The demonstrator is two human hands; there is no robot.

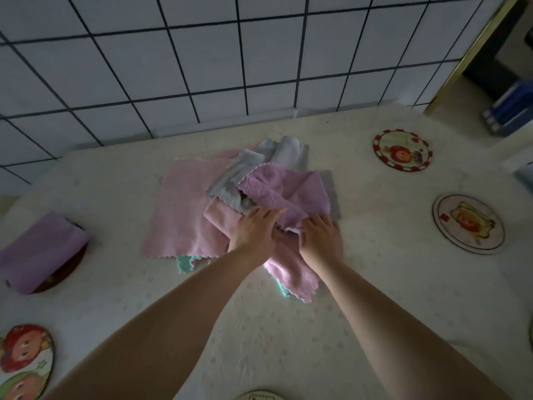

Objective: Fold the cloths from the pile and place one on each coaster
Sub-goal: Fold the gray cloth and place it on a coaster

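Observation:
A pile of cloths lies mid-table: a flat pink cloth (184,209), a grey cloth (239,174), a crumpled lilac-pink cloth (285,192) on top, and a teal one (184,262) peeking from beneath. My left hand (253,229) and my right hand (320,238) both rest on the near edge of the lilac-pink cloth, fingers curled into its fabric. A folded purple cloth (40,252) sits on a dark coaster (67,272) at the left. Bare round coasters lie at the back right (402,150), the right (468,223) and the near left (24,349).
The table (375,298) has a pale patterned cover and meets a white tiled wall (202,59) behind the pile. Another coaster (21,386) shows at the bottom left and one (259,396) at the bottom edge. Blue items (513,111) stand beyond the right corner.

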